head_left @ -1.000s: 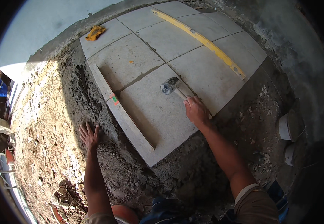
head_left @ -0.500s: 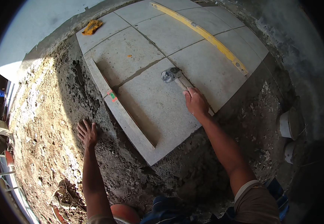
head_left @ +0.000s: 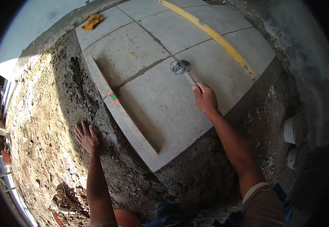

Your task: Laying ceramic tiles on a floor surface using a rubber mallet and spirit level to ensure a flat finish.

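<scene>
My right hand is closed round the handle of a mallet with a grey, mortar-smeared head. That head is over the far part of the nearest large grey floor tile, close to a tile joint; whether it touches cannot be told. Along the tile's left side stands a grey spirit level with a green vial in a red frame, reaching onto the tile behind. To its left, my left hand rests on the rough ground with its fingers spread, holding nothing.
A long yellow spirit level lies across the tiles at the far right. An orange-yellow sponge or cloth sits on the far left tile. Wet mortar and rubble border the tiles. Pale round pieces stand at the right.
My right hand and the mallet have shifted slightly right, the mallet head also farther away from me. My left hand stays on the ground, its fingers spread a little differently.
</scene>
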Motion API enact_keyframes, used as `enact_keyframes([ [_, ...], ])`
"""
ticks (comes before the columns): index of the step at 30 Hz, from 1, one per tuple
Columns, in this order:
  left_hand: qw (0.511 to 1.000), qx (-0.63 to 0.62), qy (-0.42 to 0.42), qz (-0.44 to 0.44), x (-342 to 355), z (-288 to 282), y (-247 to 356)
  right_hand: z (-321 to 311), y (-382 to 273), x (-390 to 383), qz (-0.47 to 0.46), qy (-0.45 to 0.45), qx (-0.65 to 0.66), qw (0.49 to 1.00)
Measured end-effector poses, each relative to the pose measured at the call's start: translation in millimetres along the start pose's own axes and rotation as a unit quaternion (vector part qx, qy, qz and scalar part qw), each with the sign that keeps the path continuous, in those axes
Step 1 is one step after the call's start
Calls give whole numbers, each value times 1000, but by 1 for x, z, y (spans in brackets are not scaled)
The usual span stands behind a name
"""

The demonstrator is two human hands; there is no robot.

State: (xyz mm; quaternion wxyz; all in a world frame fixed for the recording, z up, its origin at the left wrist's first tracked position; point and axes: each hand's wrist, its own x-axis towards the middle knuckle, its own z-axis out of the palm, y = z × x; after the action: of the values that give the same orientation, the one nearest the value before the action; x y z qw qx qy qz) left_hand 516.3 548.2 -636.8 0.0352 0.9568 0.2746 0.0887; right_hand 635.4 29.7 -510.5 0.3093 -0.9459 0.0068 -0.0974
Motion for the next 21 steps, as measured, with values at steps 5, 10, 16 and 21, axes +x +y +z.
enact_keyframes([
  [5,1000,5,14,6,1,2,-13,14,-29,-14,-46,7,-16,999],
  [10,999,-10,26,18,-1,10,-11,32,-23,-21,50,-44,-74,995],
  [16,997,-26,58,36,5,15,-21,29,-15,-72,-38,48,10,998],
  [21,997,-9,68,48,9,24,-26,7,-1,-103,-29,26,44,998],
])
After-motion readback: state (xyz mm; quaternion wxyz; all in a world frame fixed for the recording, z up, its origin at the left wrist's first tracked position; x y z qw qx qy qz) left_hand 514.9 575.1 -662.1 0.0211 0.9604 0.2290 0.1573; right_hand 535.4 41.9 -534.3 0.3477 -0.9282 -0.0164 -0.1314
